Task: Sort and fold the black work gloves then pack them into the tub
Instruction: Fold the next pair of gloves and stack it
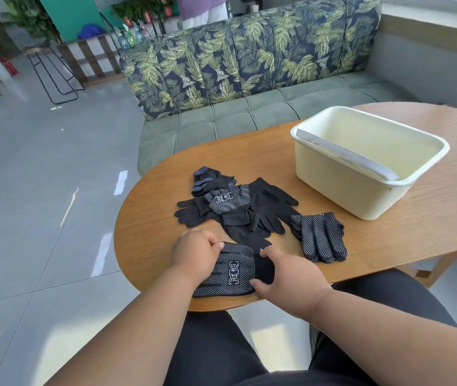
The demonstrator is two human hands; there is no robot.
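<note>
A folded dotted black glove (231, 271) lies at the near edge of the wooden table (388, 235). My left hand (195, 253) grips its left top corner with curled fingers. My right hand (291, 273) holds its right side, thumb at the near edge. Beyond it lies a loose pile of black gloves (238, 208), some plain, some dotted. Another dotted pair (319, 236) lies apart to the right. The cream tub (330, 174) stands at the far right with a grey handle bar across its rim, and nothing shows inside it.
A green sofa (249, 112) with a leaf-print back stands behind the table. Grey tiled floor lies to the left, with a black metal stool (54, 73) and plants far off. My dark-trousered legs are under the table's near edge.
</note>
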